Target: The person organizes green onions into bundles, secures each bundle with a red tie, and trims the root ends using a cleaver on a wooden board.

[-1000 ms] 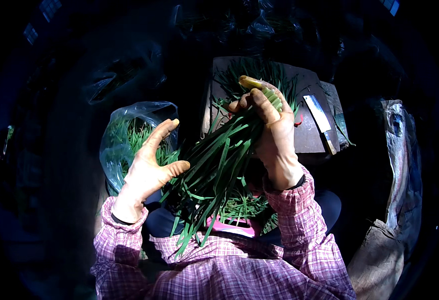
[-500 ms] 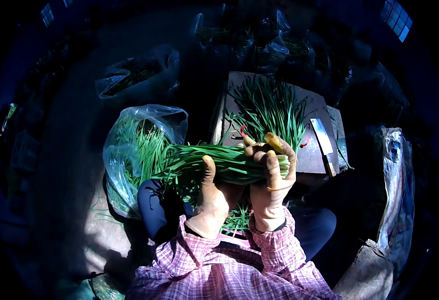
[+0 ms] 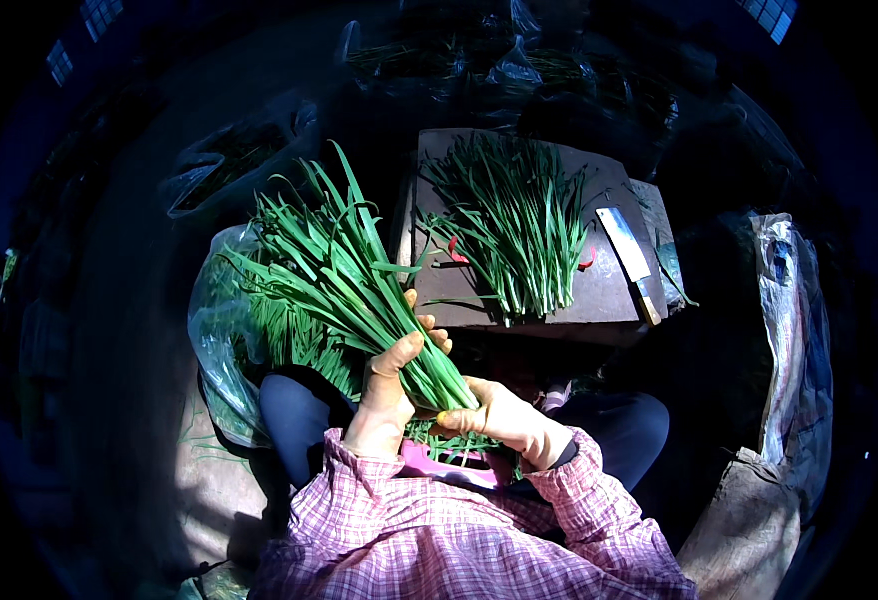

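My left hand (image 3: 387, 390), in a tan glove, closes around the stems of a bunch of garlic chives (image 3: 344, 265). The bunch slants, its green leaf tips fanning toward the far left and its pale stem ends toward me. My right hand (image 3: 507, 418), gloved too, grips those pale ends, thumb on the near side. Some of its fingers are hidden behind the stems. Beyond my hands, another pile of chives (image 3: 519, 220) lies on a board (image 3: 609, 295), with a red tie (image 3: 457, 250) showing at its left side.
A cleaver (image 3: 624, 245) lies on the board's right side, handle toward me. At my left knee stands a clear plastic bag (image 3: 214, 340) of chives. Cut green bits lie over something pink (image 3: 449, 468) in my lap. A pale sack (image 3: 774, 340) stands at the right.
The bunch has turned from lying crosswise to slanting up to the far left. My left hand now wraps its stems; my right hand has moved down and nearer me to the stem ends.
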Demonstrator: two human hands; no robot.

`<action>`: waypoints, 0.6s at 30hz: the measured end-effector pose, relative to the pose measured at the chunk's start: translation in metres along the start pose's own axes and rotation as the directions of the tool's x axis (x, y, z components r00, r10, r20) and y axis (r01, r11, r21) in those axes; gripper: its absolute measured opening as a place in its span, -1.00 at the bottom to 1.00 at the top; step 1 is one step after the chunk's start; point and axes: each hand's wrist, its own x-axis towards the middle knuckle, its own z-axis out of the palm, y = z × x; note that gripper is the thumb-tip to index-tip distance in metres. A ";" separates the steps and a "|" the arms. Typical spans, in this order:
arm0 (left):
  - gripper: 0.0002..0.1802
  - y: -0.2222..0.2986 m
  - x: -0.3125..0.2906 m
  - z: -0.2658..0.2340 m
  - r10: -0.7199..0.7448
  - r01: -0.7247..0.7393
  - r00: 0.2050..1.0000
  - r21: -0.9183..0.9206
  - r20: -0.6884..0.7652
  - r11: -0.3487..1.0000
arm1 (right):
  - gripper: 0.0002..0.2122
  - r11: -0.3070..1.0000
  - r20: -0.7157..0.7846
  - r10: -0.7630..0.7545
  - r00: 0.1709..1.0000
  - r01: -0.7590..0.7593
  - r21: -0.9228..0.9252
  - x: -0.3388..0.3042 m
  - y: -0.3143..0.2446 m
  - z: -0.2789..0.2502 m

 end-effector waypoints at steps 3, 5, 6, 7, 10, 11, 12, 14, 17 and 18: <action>-0.20 -0.005 0.006 0.002 -0.082 0.082 0.995 -0.002 0.054 0.997 | -0.64 0.984 -0.045 0.032 0.998 -0.023 0.177 -0.006 0.008 0.000; -0.19 0.001 0.027 0.017 -0.135 0.134 0.983 0.023 0.122 0.991 | -0.69 0.986 -0.098 0.004 0.995 0.012 0.165 -0.007 -0.008 -0.007; -0.19 0.005 0.040 0.030 -0.166 0.162 0.974 0.036 0.156 0.986 | -0.71 0.985 -0.127 -0.009 0.992 0.031 0.173 -0.005 -0.015 -0.013; -0.23 0.006 0.059 0.046 -0.178 0.168 0.958 0.064 0.223 0.984 | -0.74 0.979 -0.209 -0.076 0.975 0.113 0.170 -0.005 -0.028 -0.017; -0.36 0.016 0.110 0.098 -0.223 0.207 0.916 0.081 0.334 0.975 | -0.76 0.978 -0.310 -0.098 0.946 0.149 0.148 -0.002 -0.080 -0.041; -0.42 0.018 0.137 0.095 -0.310 0.282 0.915 0.142 0.259 0.949 | -0.78 0.972 -0.315 -0.104 0.943 0.163 0.168 0.009 -0.092 -0.051; -0.47 0.007 0.166 0.096 -0.422 0.387 0.884 0.189 0.203 0.902 | -0.79 0.965 -0.364 -0.107 0.925 0.184 0.184 0.012 -0.098 -0.068; -0.24 -0.002 0.202 0.089 -0.432 0.367 0.901 0.492 0.022 0.790 | -0.81 0.970 -0.462 -0.063 0.885 0.163 0.180 0.038 -0.094 -0.099; 0.28 -0.027 0.208 0.067 -0.041 0.249 0.961 0.793 -0.273 0.556 | -0.82 0.897 -0.392 0.148 0.908 0.044 0.440 0.073 -0.070 -0.132; 0.42 -0.034 0.205 0.060 -0.050 0.262 0.960 0.813 -0.277 0.521 | -0.83 0.853 -0.379 0.191 0.906 0.038 0.521 0.075 -0.063 -0.135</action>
